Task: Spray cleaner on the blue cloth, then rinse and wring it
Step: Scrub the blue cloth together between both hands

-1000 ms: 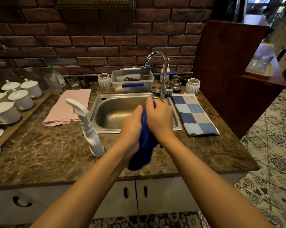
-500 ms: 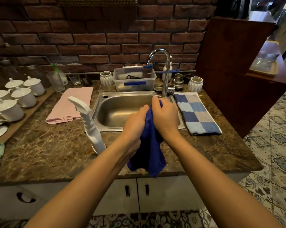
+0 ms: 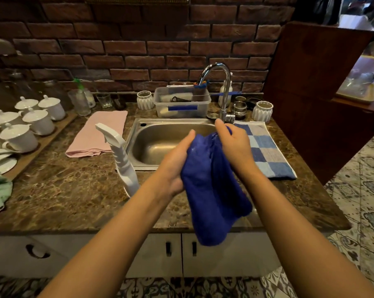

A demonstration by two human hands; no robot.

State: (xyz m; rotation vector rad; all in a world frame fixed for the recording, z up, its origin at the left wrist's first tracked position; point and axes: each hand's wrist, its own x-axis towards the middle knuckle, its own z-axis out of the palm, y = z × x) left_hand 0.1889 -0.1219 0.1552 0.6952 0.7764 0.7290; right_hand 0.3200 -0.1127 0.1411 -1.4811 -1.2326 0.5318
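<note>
Cloth point(image 3: 211, 186), deep blue and soft-piled, hung bunched between your two hands in front of the near rim of the stainless steel sink point(image 3: 160, 145). Its lower end drooped across the view of the brown marbled counter point(image 3: 63, 190). Your left hand point(image 3: 177, 164) was wrapped round the cloth's left side with the thumb pointing up. Your right hand point(image 3: 233, 145) gripped its top edge, fingers folded over the fabric. So both hands were grasping the same thing, neither was free.

You seemed to hold it gathered and upright so that it could be carried under the curved chrome tap point(image 3: 224, 89) or twisted over the basin. The tall white spray bottle point(image 3: 122, 160) stood just left of the sink with nobody touching it. I took that to mean the spraying was done and the rinse came next, though that was only my reading.

Several things could not be made out:
- Your fingertips on the far side of the cloth were hidden by the fabric.
- The bottle's base was cut off behind your left forearm.
- No stream showed at the tap, and I could not tell whether the cloth was wet.
- The sink's right rim lay behind your right hand, next to the blue-and-grey checked towel point(image 3: 267, 151) spread flat on the counter.
</note>
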